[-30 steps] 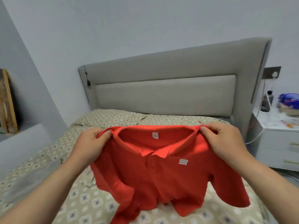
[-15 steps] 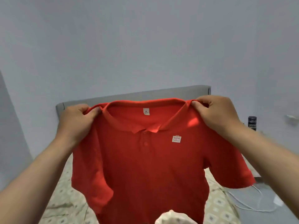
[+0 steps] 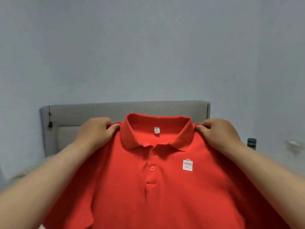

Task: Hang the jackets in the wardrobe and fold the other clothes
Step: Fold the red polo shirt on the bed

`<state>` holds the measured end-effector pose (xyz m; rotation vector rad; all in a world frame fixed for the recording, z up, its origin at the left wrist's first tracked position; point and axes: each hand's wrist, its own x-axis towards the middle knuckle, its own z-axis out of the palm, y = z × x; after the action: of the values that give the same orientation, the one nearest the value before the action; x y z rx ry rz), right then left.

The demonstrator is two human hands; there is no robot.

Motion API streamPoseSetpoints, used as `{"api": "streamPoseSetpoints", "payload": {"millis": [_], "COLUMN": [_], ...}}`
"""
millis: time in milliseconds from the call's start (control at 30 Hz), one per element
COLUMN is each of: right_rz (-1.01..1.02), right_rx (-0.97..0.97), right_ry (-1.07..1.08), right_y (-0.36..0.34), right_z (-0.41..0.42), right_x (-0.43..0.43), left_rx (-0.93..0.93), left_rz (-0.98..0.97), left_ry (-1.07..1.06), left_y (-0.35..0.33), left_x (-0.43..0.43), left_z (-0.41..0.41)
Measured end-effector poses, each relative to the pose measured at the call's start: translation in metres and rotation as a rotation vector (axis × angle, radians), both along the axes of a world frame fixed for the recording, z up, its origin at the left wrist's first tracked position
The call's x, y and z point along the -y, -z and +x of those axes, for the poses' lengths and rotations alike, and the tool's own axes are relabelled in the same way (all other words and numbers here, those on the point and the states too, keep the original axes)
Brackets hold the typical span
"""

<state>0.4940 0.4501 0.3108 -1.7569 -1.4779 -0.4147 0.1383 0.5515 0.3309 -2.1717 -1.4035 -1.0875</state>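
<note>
Holding a red polo shirt spread out, front facing the camera, collar up. Left hand pinches the left shoulder seam, right hand pinches the right, fingers curled over fabric. 2 buttons and a white chest logo show. Grey headboard behind, against a pale wall.

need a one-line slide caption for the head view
Left hand and right hand pinch a red polo shirt by its shoulders, held up before a grey headboard.
</note>
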Motion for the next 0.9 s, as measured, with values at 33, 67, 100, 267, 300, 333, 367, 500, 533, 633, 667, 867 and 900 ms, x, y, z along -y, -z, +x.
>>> {"api": "streamPoseSetpoints", "payload": {"millis": [33, 67, 100, 267, 300, 333, 367, 500, 533, 633, 667, 867, 900], "right_rz": [-0.049, -0.091, -0.136, -0.358, -0.39, -0.417, -0.444, -0.505, -0.489, -0.473, -0.479, -0.502, -0.509], "right_rx": [-0.019, -0.035, -0.048, -0.125, -0.14, -0.155, -0.166, -0.276, -0.318, -0.325, -0.302, -0.172, -0.14], "right_ry": [-0.012, -0.028, -0.043, -0.053, -0.054, -0.066, -0.083, -0.092, -0.094, -0.105, -0.104, -0.127, -0.129], "right_y": [0.034, 0.068, 0.103, 0.266, 0.294, 0.321, 0.348, 0.431, 0.446, 0.477, 0.483, 0.503, 0.504], "right_z": [0.007, 0.016, 0.024, 0.058, 0.062, 0.066, 0.07, 0.083, 0.087, 0.099, 0.1, 0.103, 0.102], "right_x": [-0.014, -0.026, -0.038, -0.099, -0.112, -0.126, -0.139, -0.19, -0.207, -0.256, -0.27, -0.359, -0.376], "left_rx": [-0.017, -0.023, -0.022, -0.04, -0.035, -0.03, -0.031, -0.036, -0.029, -0.037, -0.051, -0.265, -0.296], "left_rz": [-0.054, -0.116, -0.185, -0.478, -0.516, -0.546, -0.574, -0.645, -0.647, -0.661, -0.669, -0.654, -0.653], "left_ry": [-0.01, -0.007, -0.009, -0.071, -0.092, -0.115, -0.141, -0.195, -0.204, -0.24, -0.248, -0.31, -0.312], "left_y": [0.035, 0.073, 0.112, 0.285, 0.312, 0.335, 0.357, 0.434, 0.447, 0.478, 0.485, 0.502, 0.503], "left_x": [-0.014, -0.029, -0.042, -0.094, -0.101, -0.11, -0.118, -0.156, -0.167, -0.209, -0.223, -0.323, -0.34], "left_z": [0.01, 0.018, 0.025, 0.05, 0.054, 0.058, 0.061, 0.067, 0.069, 0.074, 0.076, 0.07, 0.069]}}
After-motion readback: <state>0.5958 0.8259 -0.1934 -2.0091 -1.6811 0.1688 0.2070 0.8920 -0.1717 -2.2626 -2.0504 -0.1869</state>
